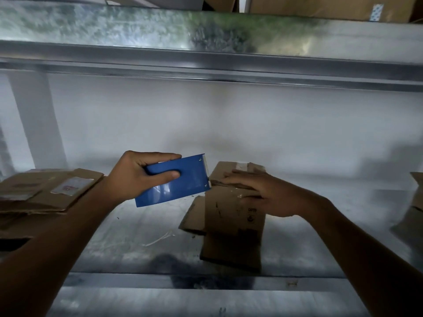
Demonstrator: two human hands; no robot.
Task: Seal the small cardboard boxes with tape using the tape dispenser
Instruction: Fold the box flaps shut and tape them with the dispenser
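On metal shelf (142,236), box (233,216) stands upright near centre. Right hand (258,193) lies flat on box top, fingers straight, pressing. Left hand (139,177) grips blue dispenser (183,181), its toothed edge touching box's top left edge. Flattened cardboard (45,191) far left.

left hand (137,177) grips blue tape dispenser (176,181) — right hand (258,193) presses small cardboard box (233,216) top.
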